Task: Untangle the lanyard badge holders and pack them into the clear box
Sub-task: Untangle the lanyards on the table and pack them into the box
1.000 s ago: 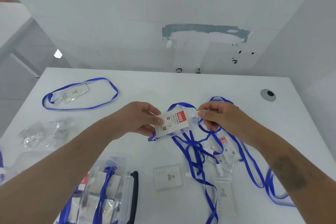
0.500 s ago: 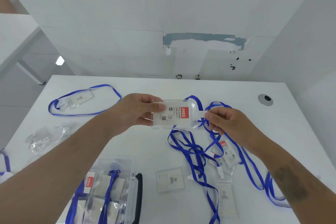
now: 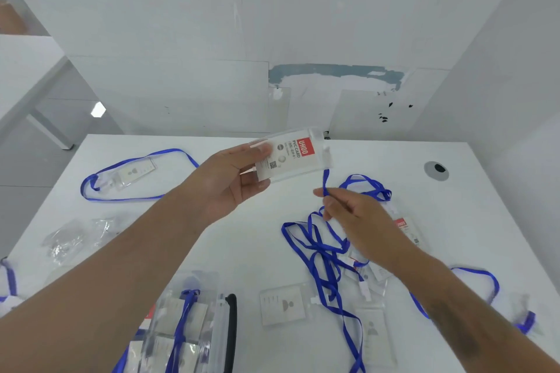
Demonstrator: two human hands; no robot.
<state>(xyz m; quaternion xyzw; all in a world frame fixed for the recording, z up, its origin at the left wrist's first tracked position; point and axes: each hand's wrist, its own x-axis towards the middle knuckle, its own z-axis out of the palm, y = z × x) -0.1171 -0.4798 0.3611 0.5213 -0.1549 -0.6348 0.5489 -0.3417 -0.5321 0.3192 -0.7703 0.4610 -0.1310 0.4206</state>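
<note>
Badge holder (image 3: 291,157), stiff and light, sits pinched by its edge in our left hand (image 3: 233,182). Just below it our right hand (image 3: 354,215) pinches its limp blue lanyard (image 3: 325,182); we judge the strap best gripped near the clip.

There is one view only, from a wide-angle camera worn on the person's head. It looks forward and down over the white bench (image 3: 394,157), close enough that both forearms run in from the bottom corners and the left hand (image 3: 230,179) and right hand (image 3: 354,218) sit near the middle. The bench's far edge and the white wall (image 3: 303,24) behind it fill the upper half. Straight lines bow toward the edges.
</note>
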